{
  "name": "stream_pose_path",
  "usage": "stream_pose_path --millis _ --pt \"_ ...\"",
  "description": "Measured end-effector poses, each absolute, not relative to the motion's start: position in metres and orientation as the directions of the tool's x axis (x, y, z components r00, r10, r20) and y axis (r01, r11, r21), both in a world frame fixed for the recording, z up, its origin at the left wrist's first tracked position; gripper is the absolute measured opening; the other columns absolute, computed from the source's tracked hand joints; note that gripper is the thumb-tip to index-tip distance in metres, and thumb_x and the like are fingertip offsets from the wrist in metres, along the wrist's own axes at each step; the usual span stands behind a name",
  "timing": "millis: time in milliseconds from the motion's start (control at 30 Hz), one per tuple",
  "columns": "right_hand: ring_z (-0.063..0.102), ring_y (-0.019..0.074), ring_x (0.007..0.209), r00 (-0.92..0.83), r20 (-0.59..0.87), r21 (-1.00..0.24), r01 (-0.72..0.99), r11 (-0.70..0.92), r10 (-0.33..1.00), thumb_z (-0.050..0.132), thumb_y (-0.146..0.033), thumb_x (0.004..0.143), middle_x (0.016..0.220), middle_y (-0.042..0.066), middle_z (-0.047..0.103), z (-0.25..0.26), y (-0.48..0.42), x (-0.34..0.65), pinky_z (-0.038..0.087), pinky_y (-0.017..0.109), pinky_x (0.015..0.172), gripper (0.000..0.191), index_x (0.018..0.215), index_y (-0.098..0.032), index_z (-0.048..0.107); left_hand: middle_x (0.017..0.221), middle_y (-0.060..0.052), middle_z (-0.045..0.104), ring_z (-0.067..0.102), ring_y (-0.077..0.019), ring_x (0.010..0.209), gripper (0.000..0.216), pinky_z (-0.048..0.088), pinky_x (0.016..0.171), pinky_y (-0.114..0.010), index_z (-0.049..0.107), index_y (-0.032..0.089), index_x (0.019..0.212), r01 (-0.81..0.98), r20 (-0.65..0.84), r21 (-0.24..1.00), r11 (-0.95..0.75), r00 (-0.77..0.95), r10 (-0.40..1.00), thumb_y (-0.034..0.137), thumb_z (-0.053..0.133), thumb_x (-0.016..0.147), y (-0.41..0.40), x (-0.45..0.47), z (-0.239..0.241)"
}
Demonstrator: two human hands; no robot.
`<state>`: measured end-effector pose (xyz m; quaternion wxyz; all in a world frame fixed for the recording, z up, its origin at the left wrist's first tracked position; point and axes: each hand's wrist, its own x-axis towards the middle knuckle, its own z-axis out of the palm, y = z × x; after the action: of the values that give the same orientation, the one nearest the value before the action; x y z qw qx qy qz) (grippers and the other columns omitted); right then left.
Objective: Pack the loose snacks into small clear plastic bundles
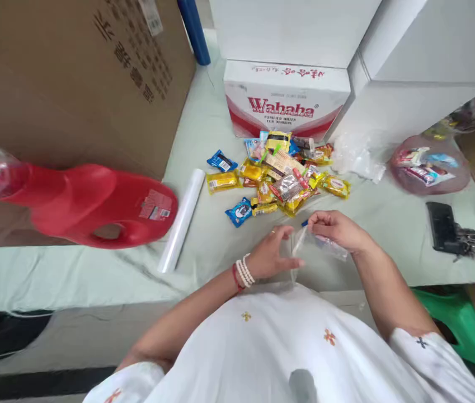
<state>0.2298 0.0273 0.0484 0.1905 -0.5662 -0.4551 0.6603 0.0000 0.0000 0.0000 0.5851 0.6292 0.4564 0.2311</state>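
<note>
With left hand (268,253) and right hand (338,229) both pinching the thin bag (323,245), a hard tug apart could tear it, just short of the snacks (281,179) at 12 o'clock.

The red jug (94,204) blurs toward its capped end, which the left edge cuts off, and the cardboard box (52,73) runs past the top and left edges. The clear bag (321,246) is hazy, its contents impossible to tell, and the right hand (338,229) covers its upper edge. Print on the snack pile (281,179) is too small to read.
</note>
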Motion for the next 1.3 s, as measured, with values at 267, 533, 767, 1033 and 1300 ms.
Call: stream_pose_path --millis 267,533,767,1033,1300 --pt "0.039 0.0084 0.056 -0.108 -0.485 -0.826 0.383 -0.414 0.868 0.085 -0.053 0.059 0.061 -0.004 0.055 0.05 0.058 0.291 0.027 0.024 0.055 0.045 0.078 -0.016 0.068 0.072 0.001 0.061 0.057 -0.0121 0.063 0.05 0.048 0.068 -0.029 0.062 0.015 0.081 -0.004 -0.513 0.784 0.621 0.56 0.651 0.059 0.082 0.068 -0.014 -0.015 -0.035" --pt "0.04 0.009 0.051 -0.084 -0.549 -0.796 0.357 -0.49 0.831 0.078 -0.047 0.062 0.056 -0.003 0.056 0.049 0.05 0.275 0.027 0.025 0.051 0.034 0.072 -0.017 0.067 0.084 0.002 0.06 0.049 -0.0101 0.067 0.046 0.042 0.066 -0.026 0.058 0.018 0.092 0.098 -0.368 0.924 0.368 0.485 0.794 0.059 0.074 0.079 -0.01 0.017 -0.025" --pt "0.04 0.0089 0.049 -0.04 -0.467 -0.868 0.213 -0.449 0.883 0.074 -0.041 0.064 0.053 -0.006 0.052 0.056 0.05 0.235 0.031 0.024 0.05 0.027 0.069 -0.019 0.059 0.087 -0.002 0.066 0.057 -0.0143 0.076 0.054 0.048 0.075 -0.03 0.062 0.017 0.088 0.08 -0.351 0.926 0.368 0.537 0.767 0.052 0.091 0.06 -0.003 0.085 -0.037" --pt "0.042 0.0097 0.051 0.032 -0.446 -0.893 0.054 -0.447 0.895 0.078 -0.04 0.063 0.056 -0.005 0.053 0.044 0.049 0.221 0.031 0.024 0.05 0.03 0.07 -0.02 0.057 0.093 -0.008 0.075 0.064 -0.0178 0.085 0.04 0.05 0.086 -0.032 0.075 0.014 0.091 -0.078 -0.289 0.908 0.412 0.597 0.748 0.046 0.087 0.07 -0.004 0.087 -0.042" --pt "0.042 0.0104 0.053 -0.088 -0.457 -0.887 0.113 -0.447 0.885 0.077 -0.051 0.068 0.063 -0.003 0.054 0.041 0.052 0.225 0.034 0.025 0.052 0.037 0.083 -0.019 0.063 0.078 -0.004 0.072 0.061 -0.0159 0.075 0.045 0.049 0.08 -0.031 0.076 0.013 0.082 -0.139 -0.272 0.86 0.49 0.688 0.673 0.055 0.085 0.071 0.001 0.067 -0.039"
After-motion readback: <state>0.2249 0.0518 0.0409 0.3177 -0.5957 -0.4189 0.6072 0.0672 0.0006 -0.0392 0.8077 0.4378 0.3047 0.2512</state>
